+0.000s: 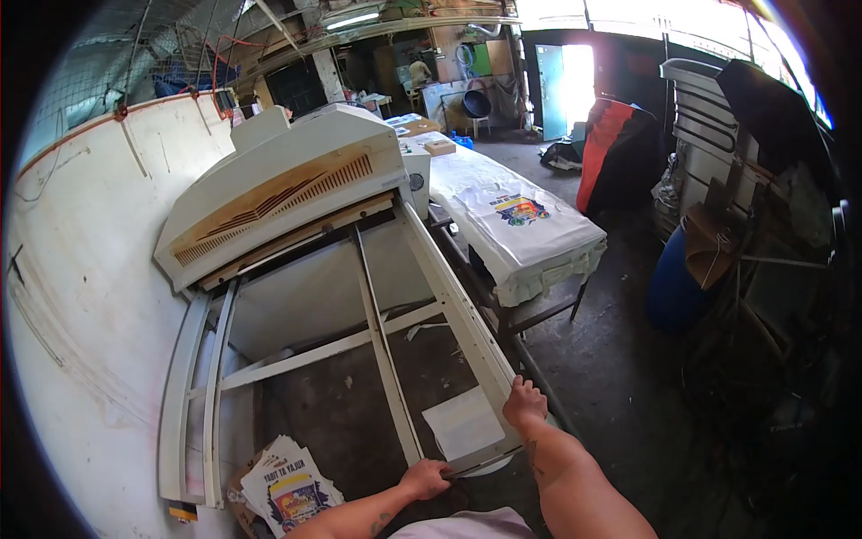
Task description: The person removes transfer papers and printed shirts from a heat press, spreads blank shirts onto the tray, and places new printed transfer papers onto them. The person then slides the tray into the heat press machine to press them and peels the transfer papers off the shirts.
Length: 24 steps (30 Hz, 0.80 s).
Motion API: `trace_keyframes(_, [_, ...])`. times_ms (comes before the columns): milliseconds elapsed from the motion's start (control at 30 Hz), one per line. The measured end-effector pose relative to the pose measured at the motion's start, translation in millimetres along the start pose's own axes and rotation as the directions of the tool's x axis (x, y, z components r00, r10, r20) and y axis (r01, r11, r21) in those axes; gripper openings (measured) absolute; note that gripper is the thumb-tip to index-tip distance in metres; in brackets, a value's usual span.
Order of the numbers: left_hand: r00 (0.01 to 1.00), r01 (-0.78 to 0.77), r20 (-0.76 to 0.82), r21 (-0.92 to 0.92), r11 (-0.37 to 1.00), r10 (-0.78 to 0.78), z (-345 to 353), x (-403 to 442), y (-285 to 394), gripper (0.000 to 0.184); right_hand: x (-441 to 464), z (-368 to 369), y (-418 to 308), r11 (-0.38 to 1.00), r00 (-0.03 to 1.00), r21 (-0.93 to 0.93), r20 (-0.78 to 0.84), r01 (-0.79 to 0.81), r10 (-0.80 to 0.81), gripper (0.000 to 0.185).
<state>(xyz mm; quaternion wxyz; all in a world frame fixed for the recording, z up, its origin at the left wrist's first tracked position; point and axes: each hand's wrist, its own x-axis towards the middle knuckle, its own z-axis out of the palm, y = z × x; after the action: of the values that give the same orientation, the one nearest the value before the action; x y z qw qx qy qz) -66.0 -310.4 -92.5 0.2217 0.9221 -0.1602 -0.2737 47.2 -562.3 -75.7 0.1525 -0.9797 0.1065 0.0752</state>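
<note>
A large off-white machine (287,189) with a rust-stained vented hood stands ahead of me, and its long metal frame (368,287) of rails and crossbars reaches toward me. My left hand (425,479) is closed on the near end of the frame, by the end of a middle rail. Further right, my right hand (525,404) is wrapped round the frame's right side rail near its corner. A white sheet (464,424) shows through the frame between my hands. Lower left lies a stack of printed sheets (289,490) with dark lettering and a colourful picture.
To the right of the machine, a long table (548,260) under white cloth carries a printed white piece (516,211). A blue drum (673,283) and piled boards stand at the right. A white wall (81,269) runs along the left. A person (419,72) is far back.
</note>
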Motion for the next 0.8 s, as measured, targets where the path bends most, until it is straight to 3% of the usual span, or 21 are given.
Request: trace_keyframes(800, [0.998, -0.064, -0.029, -0.024, 0.998, 0.063, 12, 8, -17, 0.047, 4, -3, -1, 1.0, 1.0, -0.002, -0.009, 0.0, 0.0, 0.038])
